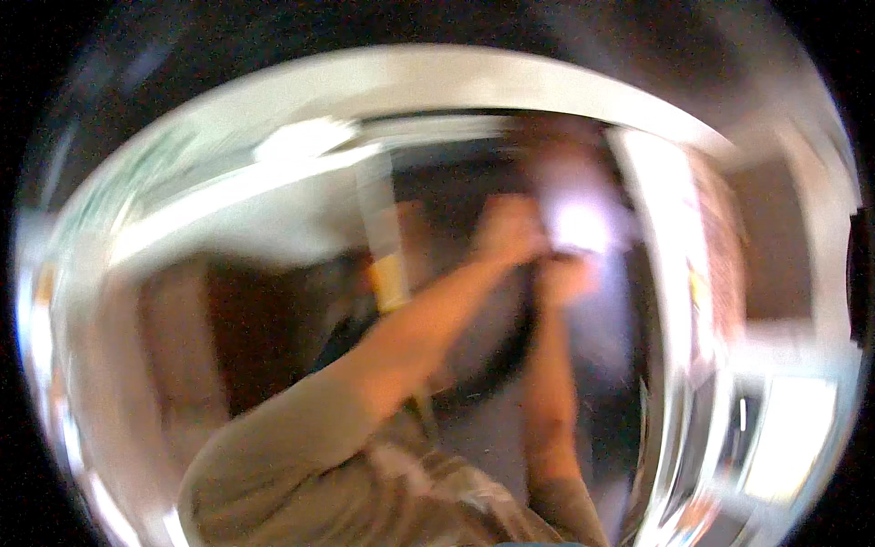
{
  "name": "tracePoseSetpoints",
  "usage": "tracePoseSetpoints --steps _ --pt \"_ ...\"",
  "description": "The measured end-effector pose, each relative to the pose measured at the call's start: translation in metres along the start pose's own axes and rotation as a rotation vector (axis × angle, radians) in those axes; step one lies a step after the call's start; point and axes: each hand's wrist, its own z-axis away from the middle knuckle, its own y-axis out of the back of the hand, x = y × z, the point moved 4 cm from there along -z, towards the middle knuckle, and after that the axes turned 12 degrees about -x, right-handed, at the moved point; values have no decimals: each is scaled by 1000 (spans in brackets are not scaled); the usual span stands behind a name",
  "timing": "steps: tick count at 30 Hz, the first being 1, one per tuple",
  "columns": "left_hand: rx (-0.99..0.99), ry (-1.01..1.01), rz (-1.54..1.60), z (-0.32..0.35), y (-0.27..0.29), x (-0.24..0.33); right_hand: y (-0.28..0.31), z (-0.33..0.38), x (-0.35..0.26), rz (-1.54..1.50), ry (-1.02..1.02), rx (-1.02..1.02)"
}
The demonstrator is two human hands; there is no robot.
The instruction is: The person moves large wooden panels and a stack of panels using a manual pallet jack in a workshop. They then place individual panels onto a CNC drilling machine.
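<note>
The whole picture is smeared by motion. Both my forearms are raised in front of me. My left hand (507, 230) comes up from a grey-green sleeve at the lower left and looks bunched. Just below and to the right of it is my right hand (565, 276). A pale, bright thing (578, 217) glows right beside both hands. The blur hides what it is and whether either hand grips it.
A white frame or ledge (273, 178) runs across the upper left. A bright vertical white edge (670, 273) stands to the right of the hands. Behind them lies a dark opening (456, 182). A yellowish strip (390, 281) sits left of my left forearm.
</note>
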Motion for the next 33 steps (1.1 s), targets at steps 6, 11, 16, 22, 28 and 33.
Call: tracePoseSetpoints --steps 6,11,16,22,28,33 --pt "340 -350 -397 -12 5 -57 72 28 -69 -453 -71 262" --pt "157 -38 -597 -12 -46 -69 60 50 -30 -618 -39 114" --pt "105 1 -534 -17 -99 -46 48 59 19 -512 -82 69" --pt "147 20 -594 -23 -94 -71 50 62 12 -520 -62 20" --pt "108 -68 -564 -16 -100 -69 42 64 17 -555 -66 99" --pt "-17 -44 -660 2 -91 -67 49 63 7 -572 -42 66"
